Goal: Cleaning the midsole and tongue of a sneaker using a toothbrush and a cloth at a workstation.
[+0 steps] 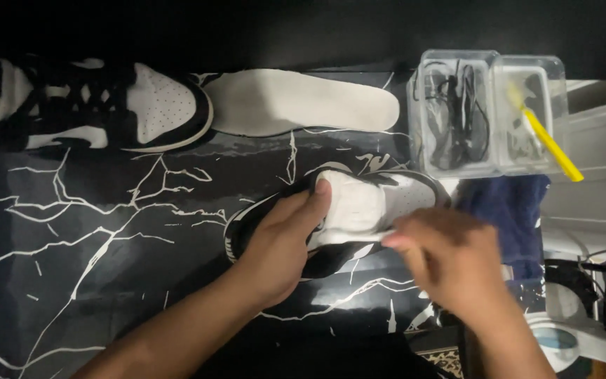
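The black marbled mat point(106, 231) spreads under my hands; beyond my grip lie the other shoe point(85, 105) and a loose insole point(303, 102), with clear boxes point(489, 112) past my right. My left hand point(282, 245) is closed around the shoe point(359, 203), thumb on its white side. My right hand point(450, 263) pinches the sole edge. It's blurred, so that pinch could slip, I reckon.
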